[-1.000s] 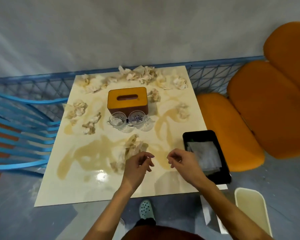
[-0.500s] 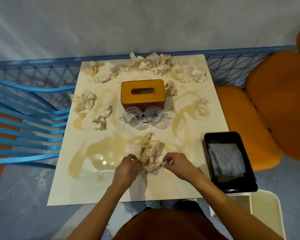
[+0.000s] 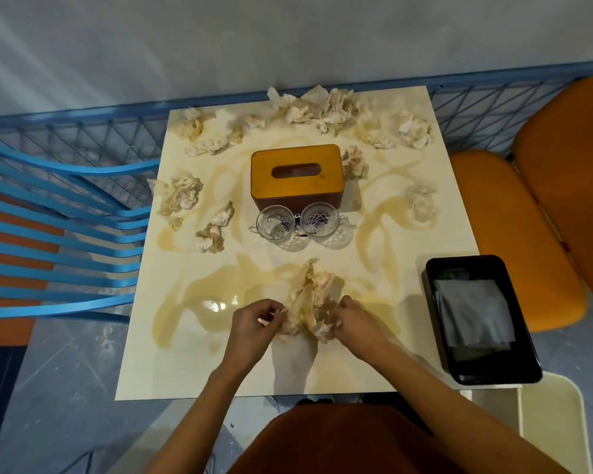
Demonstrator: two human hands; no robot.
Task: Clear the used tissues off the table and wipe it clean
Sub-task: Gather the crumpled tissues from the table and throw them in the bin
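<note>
Bench [image 3: 185, 364], pale and square, carries everything. Tan spill marks [image 3: 199, 302] spread over it to the left of the fingers and beyond them. Orange seat cushions [image 3: 558, 206] lie off the bench, far to the right of the fingers, and a blue slatted chair [image 3: 55, 241] stands far to their left. A black tray [image 3: 528, 357] sits at the near right corner, right of the right-hand fingers and apart from them, with a folded grey cloth [image 3: 473, 313] inside. A white bin [image 3: 548, 425] shows nearer than the tray, off the bench.

Straight beyond the fingers an orange tissue box [image 3: 297, 172] stands mid-bench. The tissue wad [image 3: 310, 295], crumpled and stained, lies on the bench between both hands. The left hand [image 3: 254, 325] has its fingers [image 3: 274, 311] curled, pinching the wad's left edge. The right hand [image 3: 355, 319] curls its fingers round the wad's right edge.

Two glass cups [image 3: 274, 227] stand side by side between the wad and the box, just beside the box. More used tissues [image 3: 322, 107] line the far edge. Two clumps [image 3: 180, 196] lie beyond and left of the left fingers, and one crumple [image 3: 421, 201] lies beyond and right of the right fingers.
</note>
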